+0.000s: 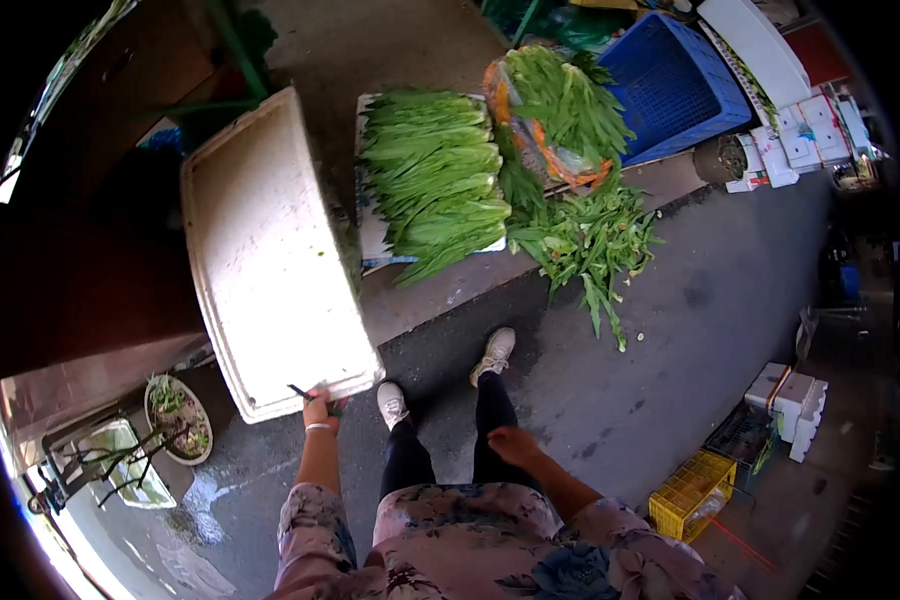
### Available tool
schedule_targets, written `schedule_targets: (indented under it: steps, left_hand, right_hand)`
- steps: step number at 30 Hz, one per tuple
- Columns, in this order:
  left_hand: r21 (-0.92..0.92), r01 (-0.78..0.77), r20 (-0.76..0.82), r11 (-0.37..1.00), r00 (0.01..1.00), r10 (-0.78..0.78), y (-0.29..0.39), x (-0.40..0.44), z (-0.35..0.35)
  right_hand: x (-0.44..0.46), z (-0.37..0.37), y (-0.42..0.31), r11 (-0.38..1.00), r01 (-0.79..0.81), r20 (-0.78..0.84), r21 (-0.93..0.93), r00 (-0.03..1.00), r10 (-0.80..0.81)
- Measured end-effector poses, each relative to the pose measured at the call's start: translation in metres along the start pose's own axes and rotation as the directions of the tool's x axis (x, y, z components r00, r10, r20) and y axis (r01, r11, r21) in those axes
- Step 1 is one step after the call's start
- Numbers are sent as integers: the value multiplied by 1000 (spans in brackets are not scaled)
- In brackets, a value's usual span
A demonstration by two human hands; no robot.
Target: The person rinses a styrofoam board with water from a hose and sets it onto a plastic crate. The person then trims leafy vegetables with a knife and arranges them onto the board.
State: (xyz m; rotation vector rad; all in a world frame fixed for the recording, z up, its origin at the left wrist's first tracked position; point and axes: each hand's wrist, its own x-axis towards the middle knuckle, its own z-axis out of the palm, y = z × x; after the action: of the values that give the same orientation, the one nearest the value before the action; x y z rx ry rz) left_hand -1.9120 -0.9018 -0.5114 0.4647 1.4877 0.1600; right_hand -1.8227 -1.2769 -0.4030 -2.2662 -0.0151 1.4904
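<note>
My left hand (320, 408) is at the near edge of a large white foam lid (270, 260), its fingers closed round a small dark-handled tool (299, 391). The lid lies at an angle left of the greens. My right hand (511, 446) hangs in front of my right thigh, loosely curled, and its fingertips are unclear. Leafy green stalks (435, 175) lie in a row on a white foam tray (372, 235). Beside them, more greens (560, 100) fill an orange-edged plastic bag (497, 85), and loose leaves (590, 240) spill over the ledge onto the ground.
A blue crate (670, 90) stands at the upper right near white boxes (810, 130). At the lower right is a yellow crate (692, 490). A round planter (178, 420) stands at the lower left. My shoes (393, 403) are below the ledge.
</note>
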Motion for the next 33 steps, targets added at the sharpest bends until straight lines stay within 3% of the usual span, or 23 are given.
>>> schedule_targets:
  steps: [4,6,8,10,12,16,18,20,23,24,27,31,33]
  left_hand:
    - [-114,-158,118,981,978,172,-17,-59,23]
    - [-125,-168,115,978,976,183,-30,-91,41]
    - [-151,-137,116,979,981,155,-46,-123,60]
    - [-218,-114,98,969,986,138,-59,-152,90]
    - [-237,-124,126,964,979,158,-69,-171,113]
    - [-296,-65,179,953,976,122,-67,-179,162]
    - [-367,-15,178,930,980,87,-59,-162,184]
    - [-337,25,161,941,986,31,-65,-159,192]
    - [-303,-21,170,953,983,76,-63,-178,213]
    - [-282,-38,171,959,981,89,-68,-189,220]
    - [-267,-103,134,958,981,142,-78,-213,240]
    - [-326,-261,-49,909,964,260,-125,-262,286]
    - [-362,-278,-104,889,960,258,-165,-292,303]
  right_hand:
    - [41,-65,-20,987,140,100,75,984,-147]
    - [55,-112,-33,964,264,52,44,963,-266]
    - [60,-157,-34,960,266,-28,81,964,-265]
    - [68,-211,-25,913,402,-139,68,910,-391]
    - [74,-260,2,948,304,-91,94,951,-296]
    - [92,-354,67,983,112,-253,-149,956,-147]
    - [93,-420,70,986,51,-333,-161,937,-103]
    - [78,-468,78,984,32,-528,-178,840,-123]
    - [78,-553,95,963,-137,-713,-233,697,-74]
    - [70,-589,87,958,-112,-798,-265,583,-153]
    - [83,-713,83,879,-325,-857,-348,491,-157]
    - [138,-877,67,806,-341,-873,-483,115,-474]
    - [181,-944,60,761,-389,-847,-519,116,-519]
